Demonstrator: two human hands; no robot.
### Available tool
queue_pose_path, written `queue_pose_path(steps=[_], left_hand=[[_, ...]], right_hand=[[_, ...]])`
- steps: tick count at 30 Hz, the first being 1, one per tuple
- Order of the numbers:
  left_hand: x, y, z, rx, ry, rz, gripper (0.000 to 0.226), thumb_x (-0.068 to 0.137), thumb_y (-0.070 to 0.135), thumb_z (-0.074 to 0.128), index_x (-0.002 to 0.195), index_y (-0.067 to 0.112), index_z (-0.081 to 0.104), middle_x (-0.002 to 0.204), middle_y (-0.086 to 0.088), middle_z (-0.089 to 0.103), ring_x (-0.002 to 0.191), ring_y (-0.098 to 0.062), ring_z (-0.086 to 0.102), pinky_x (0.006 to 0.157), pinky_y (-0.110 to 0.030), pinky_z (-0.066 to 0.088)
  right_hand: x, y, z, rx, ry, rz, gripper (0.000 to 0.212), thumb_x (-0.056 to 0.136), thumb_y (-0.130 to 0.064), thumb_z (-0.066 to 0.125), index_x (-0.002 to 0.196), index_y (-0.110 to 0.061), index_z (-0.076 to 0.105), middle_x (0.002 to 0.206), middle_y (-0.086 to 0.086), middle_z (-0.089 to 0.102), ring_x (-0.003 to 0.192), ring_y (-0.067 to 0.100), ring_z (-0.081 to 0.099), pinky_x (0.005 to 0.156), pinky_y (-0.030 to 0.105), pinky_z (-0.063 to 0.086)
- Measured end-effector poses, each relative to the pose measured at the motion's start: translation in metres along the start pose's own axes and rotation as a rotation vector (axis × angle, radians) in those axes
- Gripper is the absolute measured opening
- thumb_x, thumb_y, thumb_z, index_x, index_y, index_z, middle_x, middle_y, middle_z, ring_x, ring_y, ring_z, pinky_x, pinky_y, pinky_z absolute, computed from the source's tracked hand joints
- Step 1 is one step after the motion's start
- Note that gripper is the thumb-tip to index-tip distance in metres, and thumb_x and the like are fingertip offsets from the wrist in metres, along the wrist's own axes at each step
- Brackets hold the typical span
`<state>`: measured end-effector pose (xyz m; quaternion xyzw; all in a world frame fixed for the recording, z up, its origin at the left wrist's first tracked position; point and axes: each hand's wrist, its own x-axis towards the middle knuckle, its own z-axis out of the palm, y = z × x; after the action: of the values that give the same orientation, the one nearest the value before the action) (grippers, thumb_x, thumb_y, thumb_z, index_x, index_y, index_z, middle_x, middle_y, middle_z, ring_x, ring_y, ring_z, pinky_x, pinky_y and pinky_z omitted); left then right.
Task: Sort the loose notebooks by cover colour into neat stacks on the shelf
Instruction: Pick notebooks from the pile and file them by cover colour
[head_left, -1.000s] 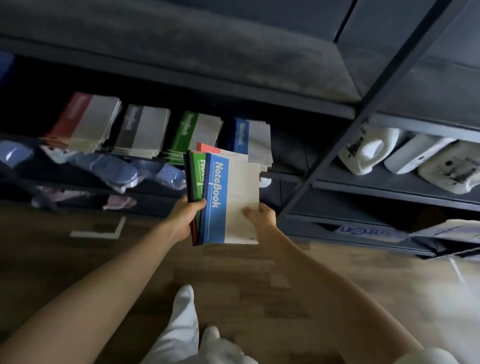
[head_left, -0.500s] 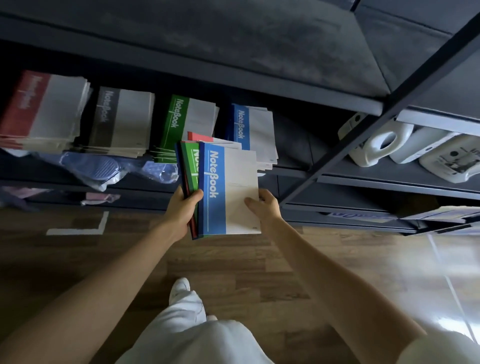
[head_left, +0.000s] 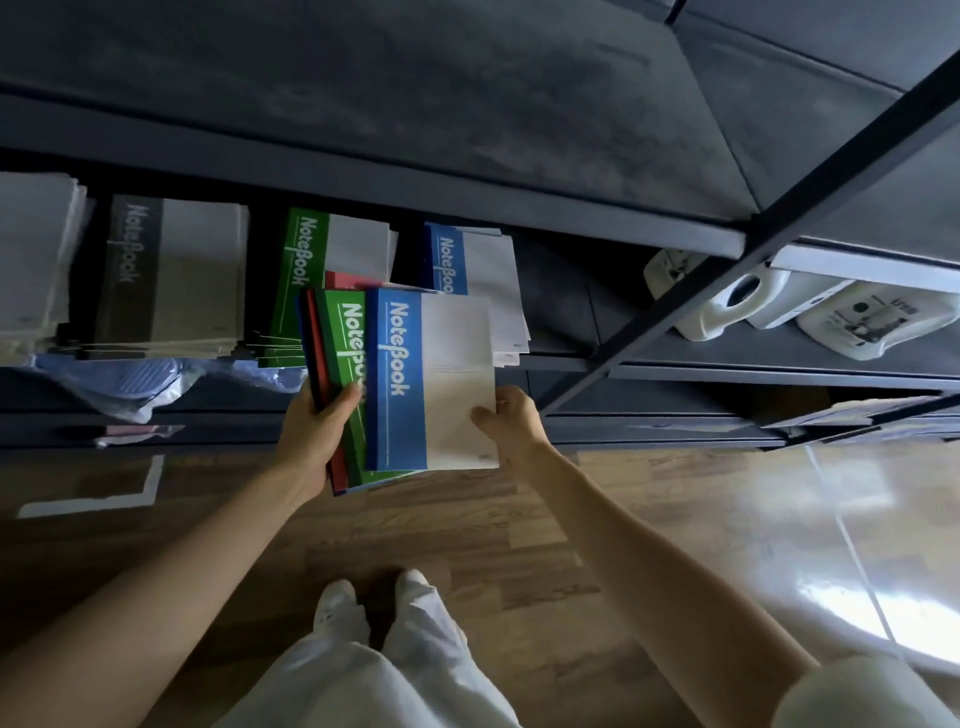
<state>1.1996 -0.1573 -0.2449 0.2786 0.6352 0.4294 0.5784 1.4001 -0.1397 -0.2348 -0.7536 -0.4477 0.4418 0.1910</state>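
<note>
Head view: left grip (head_left: 317, 436) curled round fanned bundle of green, red and dark notebooks (head_left: 340, 343); right grip (head_left: 511, 423) pinches blue-spined white-cover notebook (head_left: 431, 379) on top, before dark metal shelf (head_left: 561, 312); leftmost stack (head_left: 31, 260) cut off, colour unreadable.

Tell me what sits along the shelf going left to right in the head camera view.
pale stack cut off by the frame edge → grey notebook stack → green notebook stack → blue notebook stack → white jugs
</note>
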Motion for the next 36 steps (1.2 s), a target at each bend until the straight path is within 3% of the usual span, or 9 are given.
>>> queue_pose_path(steps=[3, 7, 11, 16, 23, 26, 28, 30, 36], left_hand=[[-0.003, 0.003, 0.002, -0.104, 0.035, -0.033, 0.011, 0.093, 0.016, 0.056, 0.095, 0.026, 0.054, 0.092, 0.005, 0.062, 0.085, -0.013, 0.059, 0.073, -0.033, 0.047], [-0.007, 0.004, -0.004, -0.124, 0.079, -0.087, 0.013, 0.091, 0.013, 0.058, 0.100, 0.022, 0.053, 0.092, 0.002, 0.062, 0.084, -0.019, 0.061, 0.080, -0.037, 0.047], [-0.013, 0.004, -0.009, -0.113, 0.143, -0.081, 0.018, 0.089, 0.004, 0.057, 0.096, 0.020, 0.053, 0.088, 0.000, 0.061, 0.080, -0.019, 0.059, 0.075, -0.034, 0.046], [-0.021, 0.005, -0.017, -0.126, 0.216, -0.068, 0.027, 0.088, -0.001, 0.058, 0.086, 0.025, 0.053, 0.086, 0.000, 0.061, 0.077, -0.015, 0.059, 0.071, -0.031, 0.045], [-0.031, 0.007, -0.015, -0.187, 0.216, -0.044, 0.025, 0.086, -0.001, 0.060, 0.098, 0.021, 0.055, 0.091, 0.000, 0.064, 0.080, -0.016, 0.062, 0.062, -0.027, 0.045], [-0.034, 0.009, -0.009, -0.218, 0.219, -0.022, 0.026, 0.086, -0.003, 0.060, 0.094, 0.022, 0.056, 0.091, 0.000, 0.065, 0.081, -0.016, 0.062, 0.063, -0.027, 0.045], [-0.034, 0.009, -0.005, -0.247, 0.228, -0.017, 0.026, 0.085, -0.003, 0.061, 0.099, 0.019, 0.057, 0.094, -0.001, 0.065, 0.082, -0.016, 0.063, 0.066, -0.028, 0.046], [-0.037, 0.008, -0.002, -0.274, 0.258, -0.012, 0.029, 0.085, -0.002, 0.062, 0.107, 0.016, 0.056, 0.095, 0.000, 0.065, 0.082, -0.016, 0.062, 0.069, -0.029, 0.047], [-0.055, 0.005, -0.010, -0.315, 0.353, 0.027, 0.033, 0.086, 0.003, 0.062, 0.114, 0.018, 0.051, 0.096, 0.003, 0.062, 0.083, -0.014, 0.060, 0.073, -0.031, 0.046]], right_hand=[[0.022, -0.001, -0.011, 0.030, 0.131, 0.033, 0.032, 0.086, -0.005, 0.056, 0.118, 0.001, 0.056, 0.106, 0.013, 0.064, 0.091, 0.026, 0.060, 0.066, 0.029, 0.048], [0.053, -0.012, -0.028, 0.108, 0.265, 0.068, 0.032, 0.087, -0.005, 0.055, 0.119, -0.008, 0.056, 0.105, 0.010, 0.063, 0.083, 0.022, 0.053, 0.058, 0.022, 0.042], [0.087, -0.029, -0.034, 0.194, 0.333, 0.136, 0.038, 0.091, -0.002, 0.048, 0.128, -0.008, 0.043, 0.123, 0.016, 0.057, 0.103, 0.030, 0.056, 0.084, 0.034, 0.044], [0.113, -0.046, -0.037, -0.146, 0.231, 0.028, 0.033, 0.089, 0.001, 0.046, 0.119, -0.004, 0.060, 0.125, 0.016, 0.059, 0.118, 0.030, 0.052, 0.096, 0.029, 0.040], [0.095, -0.040, -0.023, -0.559, 0.087, -0.064, 0.047, 0.090, -0.008, 0.047, 0.135, -0.019, 0.047, 0.145, 0.013, 0.029, 0.132, 0.032, 0.029, 0.107, 0.038, 0.032], [0.067, -0.043, -0.003, -0.445, -0.085, -0.235, 0.021, 0.097, -0.021, 0.046, 0.106, -0.010, 0.061, 0.109, 0.011, 0.058, 0.104, 0.027, 0.055, 0.087, 0.033, 0.048], [0.042, -0.049, 0.012, -0.395, -0.342, -0.134, 0.025, 0.097, -0.029, 0.044, 0.093, -0.008, 0.058, 0.084, 0.006, 0.059, 0.084, 0.023, 0.058, 0.070, 0.029, 0.048], [0.026, -0.047, 0.023, -0.334, -0.483, -0.108, 0.033, 0.091, -0.030, 0.057, 0.113, -0.007, 0.056, 0.101, 0.008, 0.063, 0.085, 0.021, 0.057, 0.070, 0.027, 0.049], [0.014, -0.047, 0.036, -0.371, -0.321, -0.250, 0.052, 0.083, -0.023, 0.068, 0.128, -0.010, 0.046, 0.121, 0.010, 0.058, 0.108, 0.027, 0.057, 0.080, 0.031, 0.051]])
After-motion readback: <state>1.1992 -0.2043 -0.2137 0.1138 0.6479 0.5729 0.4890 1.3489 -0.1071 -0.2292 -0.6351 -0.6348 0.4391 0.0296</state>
